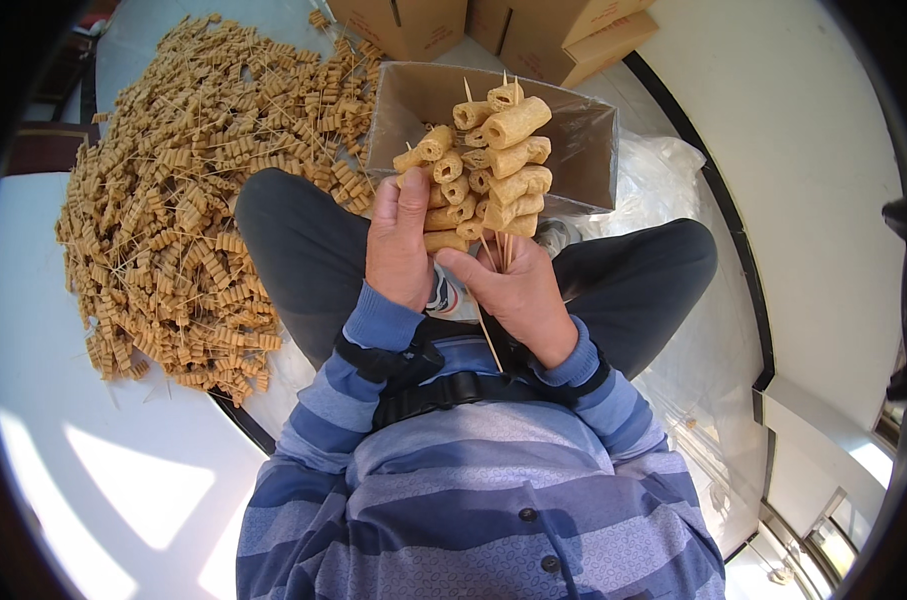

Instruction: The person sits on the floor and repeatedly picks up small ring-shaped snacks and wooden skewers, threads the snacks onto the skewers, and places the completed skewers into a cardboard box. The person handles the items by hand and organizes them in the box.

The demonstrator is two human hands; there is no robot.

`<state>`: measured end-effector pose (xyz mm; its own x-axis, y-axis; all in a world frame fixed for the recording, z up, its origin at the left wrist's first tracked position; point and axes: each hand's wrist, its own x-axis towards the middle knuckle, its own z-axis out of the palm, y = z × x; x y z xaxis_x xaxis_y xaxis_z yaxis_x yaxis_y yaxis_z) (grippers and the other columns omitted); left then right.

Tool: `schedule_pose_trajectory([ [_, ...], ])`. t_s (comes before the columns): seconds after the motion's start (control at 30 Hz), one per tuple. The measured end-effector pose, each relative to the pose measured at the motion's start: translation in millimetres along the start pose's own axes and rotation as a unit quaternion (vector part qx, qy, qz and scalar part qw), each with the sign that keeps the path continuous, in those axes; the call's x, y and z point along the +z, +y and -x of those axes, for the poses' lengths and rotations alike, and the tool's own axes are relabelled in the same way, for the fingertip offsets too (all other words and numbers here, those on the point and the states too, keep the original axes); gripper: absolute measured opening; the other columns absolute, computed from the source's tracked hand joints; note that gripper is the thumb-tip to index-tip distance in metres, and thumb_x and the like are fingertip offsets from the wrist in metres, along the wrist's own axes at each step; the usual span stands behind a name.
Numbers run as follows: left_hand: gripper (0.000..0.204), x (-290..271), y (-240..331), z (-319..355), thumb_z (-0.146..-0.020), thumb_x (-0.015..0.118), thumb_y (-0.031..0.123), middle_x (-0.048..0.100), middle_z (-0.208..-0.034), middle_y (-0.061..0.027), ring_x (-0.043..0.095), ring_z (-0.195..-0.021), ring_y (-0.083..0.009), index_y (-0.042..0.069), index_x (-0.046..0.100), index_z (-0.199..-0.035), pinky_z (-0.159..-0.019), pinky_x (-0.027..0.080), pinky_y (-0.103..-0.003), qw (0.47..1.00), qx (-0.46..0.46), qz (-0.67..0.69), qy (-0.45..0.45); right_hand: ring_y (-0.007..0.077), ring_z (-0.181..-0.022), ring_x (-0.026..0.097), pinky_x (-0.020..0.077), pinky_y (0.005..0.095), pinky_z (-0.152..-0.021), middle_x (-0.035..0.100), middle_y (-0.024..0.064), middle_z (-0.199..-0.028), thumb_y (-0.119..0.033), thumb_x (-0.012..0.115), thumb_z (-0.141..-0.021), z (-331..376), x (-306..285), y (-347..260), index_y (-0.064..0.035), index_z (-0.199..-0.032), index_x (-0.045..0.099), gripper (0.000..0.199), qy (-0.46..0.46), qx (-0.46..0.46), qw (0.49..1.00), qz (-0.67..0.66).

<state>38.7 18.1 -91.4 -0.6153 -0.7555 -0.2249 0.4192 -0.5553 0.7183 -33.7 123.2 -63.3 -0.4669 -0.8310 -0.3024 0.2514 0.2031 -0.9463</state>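
Between my two hands is a bunch of skewers threaded with tan, hollow rolls of food (513,155). My left hand (400,240) grips the left side of the bunch, its thumb and fingers pressed against the rolls. With my right hand (518,295) I hold the thin wooden sticks just below the rolls; several fingers are hidden behind them. One long stick slants down past my right wrist. The pointed stick tips poke out above the top rolls. Just beyond the bunch stands an open cardboard box (583,150) with a clear plastic liner, its inside partly hidden by the rolls.
A large heap of similar skewers (173,200) spreads over the floor at my left. More cardboard boxes (533,45) stand at the back. Crumpled clear plastic sheeting (658,180) lies right of the open box. My bent knees flank my hands.
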Motion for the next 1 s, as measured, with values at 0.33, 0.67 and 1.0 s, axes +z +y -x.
schedule_pose_trajectory([
  [0.33,0.053,-15.8,12.2,-3.0,-0.106,0.043,0.052,0.064,-0.107,-0.0066,0.062,-0.100,-0.0176,0.004,0.055,-0.124,-0.092,0.050,-0.033,0.998,-0.009,0.061,-0.020,0.0089,-0.047,0.035,0.0312,0.0221,-0.045,0.041,0.0003,-0.062,-0.034,0.040,-0.110,4.0,-12.9,-8.9,-0.0042,-0.111,0.050,0.032,-0.052,0.121,0.977,-0.166],
  [0.67,0.070,-10.6,7.9,0.3,-0.105,0.033,0.059,0.061,-0.131,-0.0122,0.062,-0.117,-0.0229,0.001,0.045,-0.141,-0.096,0.052,-0.034,0.996,-0.025,0.036,-0.084,0.0112,-0.043,0.042,0.0333,0.0230,-0.041,0.049,0.0037,-0.060,-0.034,0.038,-0.111,5.3,-9.3,-5.0,-0.0052,-0.109,0.050,0.031,-0.129,0.140,0.963,-0.189],
  [1.0,0.074,-9.7,9.9,0.2,-0.101,0.042,0.063,0.062,-0.130,-0.0130,0.065,-0.114,-0.0240,0.000,0.046,-0.140,-0.091,0.056,-0.036,0.993,-0.078,0.067,-0.056,0.0106,-0.053,0.058,0.0433,0.0207,-0.044,0.061,0.0061,-0.070,-0.039,0.038,-0.110,3.4,-11.5,-3.6,-0.0029,-0.118,0.052,0.040,-0.114,0.161,0.977,-0.084],
])
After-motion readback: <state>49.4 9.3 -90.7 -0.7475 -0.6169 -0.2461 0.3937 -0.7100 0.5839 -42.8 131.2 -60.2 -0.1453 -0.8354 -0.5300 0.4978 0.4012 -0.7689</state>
